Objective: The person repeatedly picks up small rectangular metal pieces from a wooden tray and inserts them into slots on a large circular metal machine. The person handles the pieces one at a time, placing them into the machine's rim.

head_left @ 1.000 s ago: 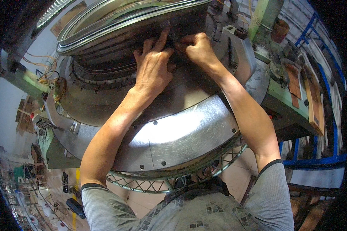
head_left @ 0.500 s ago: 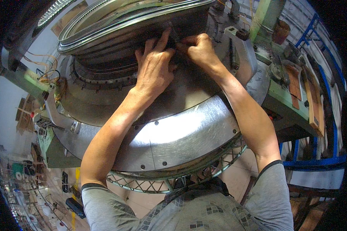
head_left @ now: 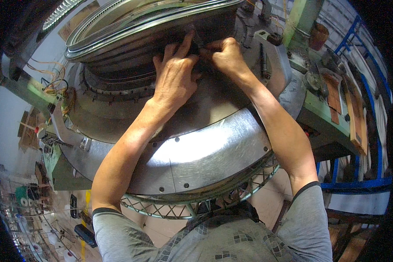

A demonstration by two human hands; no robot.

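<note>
Both of my arms reach forward over a large round machine with a dark grooved drum [head_left: 126, 65] topped by a shiny metal rim [head_left: 131, 31]. My left hand [head_left: 175, 74] lies against the drum's near side, its fingers apart and the index finger stretched up along the dark wall. Just to its right, my right hand [head_left: 225, 54] is closed, thumb and forefinger pinched together close to the drum. Whatever sits in that pinch is too small and dark to make out. Below my wrists curves a polished metal plate ring [head_left: 205, 148] with dark screw holes.
Green machine posts [head_left: 303, 26] rise at the right, beside a grey metal bracket [head_left: 273, 65]. Loose orange wires [head_left: 54, 72] hang at the left. A lattice metal ring [head_left: 170, 209] runs under the plate near my body. Blue metal framing [head_left: 358, 183] stands at the right.
</note>
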